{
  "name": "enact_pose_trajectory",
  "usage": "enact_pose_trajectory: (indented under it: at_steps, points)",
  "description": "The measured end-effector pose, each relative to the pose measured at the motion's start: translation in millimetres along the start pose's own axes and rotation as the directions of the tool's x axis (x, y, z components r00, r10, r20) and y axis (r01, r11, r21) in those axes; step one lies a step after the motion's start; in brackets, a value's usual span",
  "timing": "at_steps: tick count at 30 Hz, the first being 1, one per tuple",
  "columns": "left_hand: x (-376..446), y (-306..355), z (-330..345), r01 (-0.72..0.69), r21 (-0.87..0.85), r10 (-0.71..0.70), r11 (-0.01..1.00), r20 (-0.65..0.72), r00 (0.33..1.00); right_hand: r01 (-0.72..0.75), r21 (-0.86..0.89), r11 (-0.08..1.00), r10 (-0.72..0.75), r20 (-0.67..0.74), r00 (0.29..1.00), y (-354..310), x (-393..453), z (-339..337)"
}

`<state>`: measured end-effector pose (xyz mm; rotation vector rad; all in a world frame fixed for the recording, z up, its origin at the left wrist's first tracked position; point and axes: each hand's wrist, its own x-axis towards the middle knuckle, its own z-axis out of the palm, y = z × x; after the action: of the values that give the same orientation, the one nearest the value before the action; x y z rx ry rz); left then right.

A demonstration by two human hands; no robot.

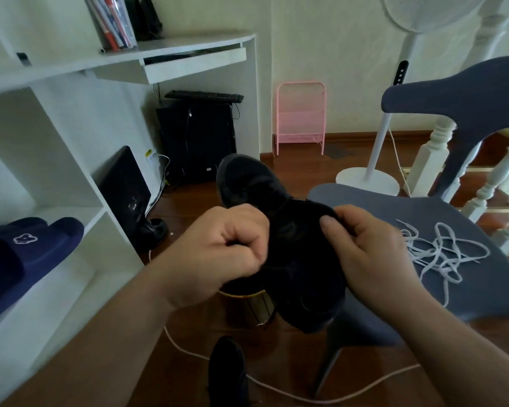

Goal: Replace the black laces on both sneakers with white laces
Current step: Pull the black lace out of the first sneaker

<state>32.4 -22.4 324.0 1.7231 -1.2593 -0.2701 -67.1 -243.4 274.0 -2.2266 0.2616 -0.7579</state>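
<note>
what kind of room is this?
Likely a home study or bedroom corner: white desk with pull-out tray, black computer tower with keyboard on top, white pedestal fan, navy slippers on a shelf.

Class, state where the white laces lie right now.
In the head view, the white laces lie loosely tangled on the blue-grey chair seat, right of the right hand.

Black sneaker held mid-air, toe pointing away; second sneaker on floor; white laces tangled (chair seat).
</note>
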Motion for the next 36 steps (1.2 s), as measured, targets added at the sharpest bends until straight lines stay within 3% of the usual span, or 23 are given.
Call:
enact_pose_trajectory:
  at_steps: [3,5,8,13,17,19,22,26,29,32,36]
  points:
    - [-4.2,-9.8,-14.9,0.089,-0.111,-0.096,0.99,-0.058,0.994,0.003,0.064,0.998,-0.006,0.041,0.999,-1.0,-5.1,4.0]
    - [-3.2,-14.5,-11.8,0.174,0.044,-0.161,0.984,-0.215,0.963,0.016,0.065,0.998,-0.02,0.058,0.998,-2.9,-8.0,9.7]
    - [1.3,-16.2,-0.8,0.31,0.392,-0.136,0.866,-0.413,0.901,0.033,0.095,0.995,-0.039,0.058,0.998,-7.3,-9.5,13.7]
    - [-1.6,-16.6,-1.9,0.372,0.431,-0.249,0.822,-0.315,0.916,0.069,0.045,0.997,-0.07,0.031,0.997,-10.4,-10.6,10.9]
    - [-7.1,-18.0,-3.5,0.422,0.474,-0.269,0.773,-0.359,0.894,-0.014,0.053,0.999,0.017,-0.063,0.998,-4.1,-4.7,5.3]
    - [-5.3,-18.4,-5.8,0.453,0.531,-0.266,0.716,-0.393,0.88,-0.065,0.097,0.993,0.077,-0.123,0.989,-2.5,-1.1,3.2]
    - [-0.9,-15.7,-11.7,0.495,0.498,-0.303,0.711,-0.419,0.856,-0.102,0.202,0.974,0.139,-0.176,0.975,-4.0,1.1,5.1]
    - [0.6,-11.9,-5.4,0.487,0.542,-0.139,0.685,-0.56,0.817,-0.097,0.314,0.945,0.163,-0.193,0.968,-11.6,-1.3,7.3]
    - [0.5,-14.7,11.0,0.507,0.481,-0.163,0.715,-0.589,0.791,-0.067,0.365,0.929,0.157,-0.223,0.962,-16.2,-5.9,7.1]
    - [-1.4,-19.8,22.4,0.462,0.331,-0.262,0.823,-0.501,0.825,-0.054,0.365,0.929,0.149,-0.237,0.96,-18.2,-9.5,8.0]
    - [-2.5,-24.8,23.9,0.35,0.284,-0.117,0.892,-0.604,0.788,-0.095,0.277,0.956,0.115,-0.055,0.992,-19.2,-9.7,9.6]
